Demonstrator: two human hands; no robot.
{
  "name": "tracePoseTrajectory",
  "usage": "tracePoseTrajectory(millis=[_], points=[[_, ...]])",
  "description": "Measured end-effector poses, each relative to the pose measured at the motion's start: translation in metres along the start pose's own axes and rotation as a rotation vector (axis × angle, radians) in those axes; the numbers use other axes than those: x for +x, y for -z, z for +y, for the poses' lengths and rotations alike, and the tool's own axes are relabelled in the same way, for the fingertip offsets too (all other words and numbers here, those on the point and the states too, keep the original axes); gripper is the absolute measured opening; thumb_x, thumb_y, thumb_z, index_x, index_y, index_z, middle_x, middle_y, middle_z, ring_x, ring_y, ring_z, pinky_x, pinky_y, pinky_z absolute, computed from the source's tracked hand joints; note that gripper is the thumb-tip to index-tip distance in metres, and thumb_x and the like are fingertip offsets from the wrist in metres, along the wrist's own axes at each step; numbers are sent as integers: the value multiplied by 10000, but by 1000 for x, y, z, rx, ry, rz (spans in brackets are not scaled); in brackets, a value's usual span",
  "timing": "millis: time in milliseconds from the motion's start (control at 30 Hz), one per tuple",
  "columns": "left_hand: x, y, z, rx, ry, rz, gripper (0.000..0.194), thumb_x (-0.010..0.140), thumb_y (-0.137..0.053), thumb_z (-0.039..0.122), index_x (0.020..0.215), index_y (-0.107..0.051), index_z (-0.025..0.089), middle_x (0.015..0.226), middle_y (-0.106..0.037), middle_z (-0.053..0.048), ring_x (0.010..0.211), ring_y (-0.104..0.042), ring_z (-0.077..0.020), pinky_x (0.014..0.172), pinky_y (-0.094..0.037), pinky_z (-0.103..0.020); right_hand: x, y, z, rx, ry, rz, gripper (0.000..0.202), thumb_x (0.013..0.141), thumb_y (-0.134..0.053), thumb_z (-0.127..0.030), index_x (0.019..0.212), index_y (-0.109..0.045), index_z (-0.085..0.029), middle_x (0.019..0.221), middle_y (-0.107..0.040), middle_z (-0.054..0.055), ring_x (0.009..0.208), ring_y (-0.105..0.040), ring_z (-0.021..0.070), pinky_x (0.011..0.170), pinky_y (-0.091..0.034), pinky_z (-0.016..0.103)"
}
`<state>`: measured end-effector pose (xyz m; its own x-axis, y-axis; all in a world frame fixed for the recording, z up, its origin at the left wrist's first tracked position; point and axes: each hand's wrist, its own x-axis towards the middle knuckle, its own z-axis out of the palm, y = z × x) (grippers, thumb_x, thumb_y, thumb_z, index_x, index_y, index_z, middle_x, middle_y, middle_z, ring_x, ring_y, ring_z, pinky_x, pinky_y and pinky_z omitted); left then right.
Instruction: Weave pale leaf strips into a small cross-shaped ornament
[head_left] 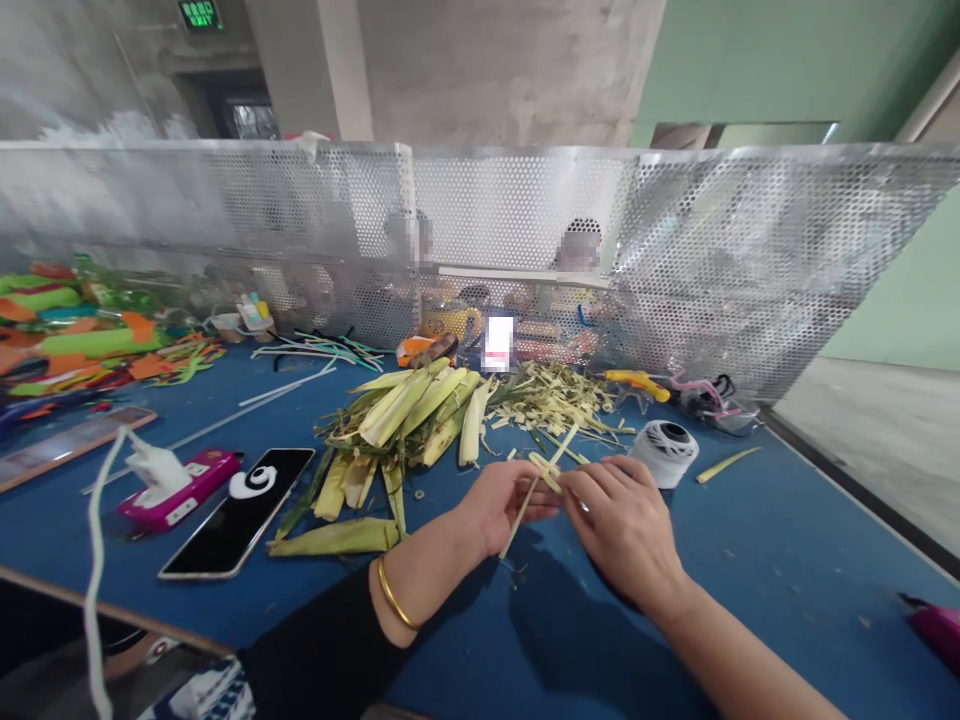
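Blue bench (pixel 757 560) backed by perforated metal screen (pixel 525 210); concrete wall (pixel 495 70) beyond. Above bench, crossed husk strips (pixel 551 467) are pinched between fingers of left hand (pixel 499 505) and right hand (pixel 628 525).

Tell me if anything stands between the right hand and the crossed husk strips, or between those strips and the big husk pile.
Nothing visible separates the right hand from the husk strips; its fingertips are at them. The left hand holds them, and past its fingers no obstacle shows before the husk pile.
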<state>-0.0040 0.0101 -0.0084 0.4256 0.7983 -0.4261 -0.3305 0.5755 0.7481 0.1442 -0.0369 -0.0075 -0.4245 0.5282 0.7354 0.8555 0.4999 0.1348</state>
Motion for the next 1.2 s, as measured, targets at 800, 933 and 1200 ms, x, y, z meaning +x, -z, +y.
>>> tracePoseTrajectory(millis=[800,933,1200], points=[[1,3,-9,127,-140,-83,131,604,-751,131,697,-659,115,613,-610,0,551,-540,-85,541,-394,-184,-5,-16,-15,197,165,-48,242,921,-405,-90,802,-587,-196,785,-628,29,773,-574,177,922,-391,384],[-2,1,-5,198,-109,-88,123,701,-697,170,812,-703,118,687,-677,-41,598,-619,-119,607,-466,-221,-8,-22,2,459,-462,-18,213,906,-477,-249,729,-585,-202,753,-644,42,727,-589,192,706,-432,329],[-2,2,-5,313,-171,22,147,670,-750,210,752,-707,96,756,-716,-91,594,-638,-129,612,-511,-240,-12,-45,14,809,-979,-267,365,789,-559,-490,604,-614,-180,581,-619,31,550,-538,169,501,-363,274]])
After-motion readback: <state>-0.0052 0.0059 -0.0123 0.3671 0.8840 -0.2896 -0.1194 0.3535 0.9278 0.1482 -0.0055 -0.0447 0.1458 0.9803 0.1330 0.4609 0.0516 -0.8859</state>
